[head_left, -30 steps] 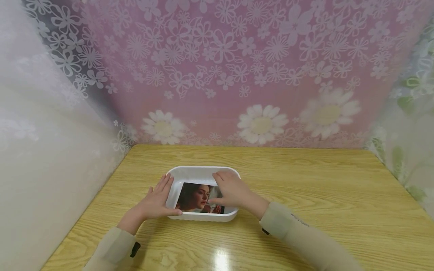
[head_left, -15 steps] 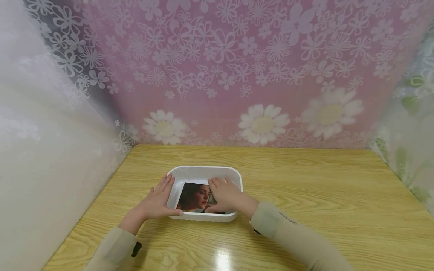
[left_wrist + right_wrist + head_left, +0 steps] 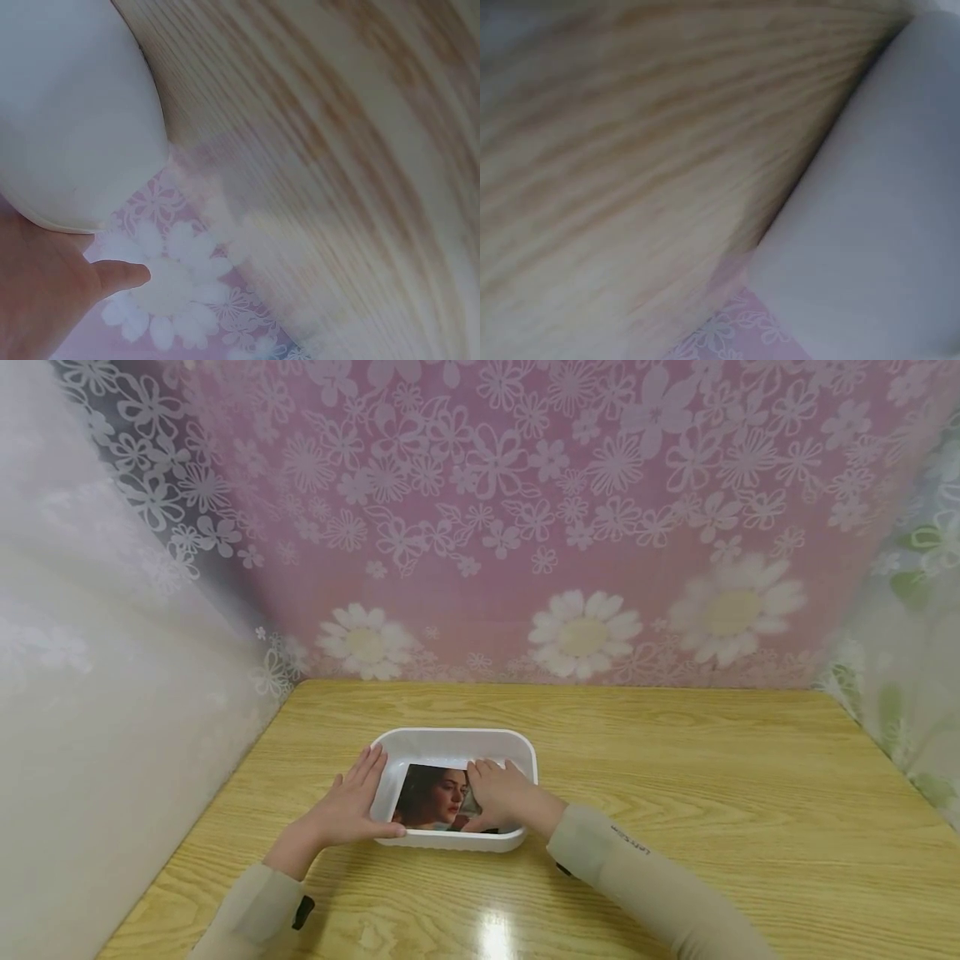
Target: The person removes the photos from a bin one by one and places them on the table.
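A white rectangular tray with rounded corners stands on the wooden table. Flat on its floor lies a photo print of a dark-haired person. My left hand rests on the tray's left rim, fingers straight and thumb stretched along the front rim. Inside the tray, my right hand lies over the right part of the photo, fingers near its far edge and thumb near its front edge. It covers that end of the print. In the left wrist view, part of the left hand shows beside the tray; the right wrist view shows only the tray's outer wall.
The wood-grain table stretches away to the right of the tray. A pink flowered curtain hangs along its back edge, with pale sheets at the left and right sides.
My right hand has moved left over the photo, its thumb and fingers drawing closer together, then slightly right. The left hand, tray and photo have stayed nearly in place.
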Demonstrator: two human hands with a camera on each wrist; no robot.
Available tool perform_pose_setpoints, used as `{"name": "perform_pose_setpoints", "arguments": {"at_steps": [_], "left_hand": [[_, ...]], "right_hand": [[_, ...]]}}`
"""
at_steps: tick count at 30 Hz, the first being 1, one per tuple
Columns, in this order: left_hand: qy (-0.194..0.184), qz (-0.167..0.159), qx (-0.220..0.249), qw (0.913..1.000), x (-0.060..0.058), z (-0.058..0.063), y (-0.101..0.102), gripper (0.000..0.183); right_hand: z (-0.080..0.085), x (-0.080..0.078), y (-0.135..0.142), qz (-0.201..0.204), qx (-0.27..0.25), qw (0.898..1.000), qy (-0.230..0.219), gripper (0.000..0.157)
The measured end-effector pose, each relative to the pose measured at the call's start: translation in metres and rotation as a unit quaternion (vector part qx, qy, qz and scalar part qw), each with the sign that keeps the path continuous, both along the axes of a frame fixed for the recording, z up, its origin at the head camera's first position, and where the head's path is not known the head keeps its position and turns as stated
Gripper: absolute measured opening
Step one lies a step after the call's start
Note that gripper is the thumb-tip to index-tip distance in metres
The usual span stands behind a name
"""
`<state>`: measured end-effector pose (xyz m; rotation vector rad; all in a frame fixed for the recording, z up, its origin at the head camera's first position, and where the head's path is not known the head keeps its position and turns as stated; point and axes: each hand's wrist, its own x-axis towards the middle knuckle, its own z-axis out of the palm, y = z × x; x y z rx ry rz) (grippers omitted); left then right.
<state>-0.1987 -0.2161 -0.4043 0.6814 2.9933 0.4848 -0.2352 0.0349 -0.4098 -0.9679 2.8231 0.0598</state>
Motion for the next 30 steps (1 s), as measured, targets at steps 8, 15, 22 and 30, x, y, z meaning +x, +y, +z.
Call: {"name": "perform_pose_setpoints", "arguments": {"at_steps": [8,15,22,30], "left_hand": [[-0.001,0.001,-0.002,1.0000,-0.001,-0.001,-0.001,0.113],[-0.007,0.002,0.003,1.0000,0.000,-0.002,-0.001,0.113],[-0.011,0.000,0.003,0.9999,0.001,-0.001,-0.001,0.112],[-0.013,-0.002,0.006,0.9999,0.002,0.002,0.000,0.111]], "right_hand": [[-0.002,-0.001,-0.001,-0.008,-0.001,1.000,0.004,0.098],[-0.004,-0.002,-0.002,-0.007,0.005,1.000,0.021,0.100],[-0.001,-0.002,-0.003,-0.007,-0.023,0.998,0.052,0.094],[0.003,-0.010,-0.003,0.006,-0.097,0.986,0.133,0.044]]}}
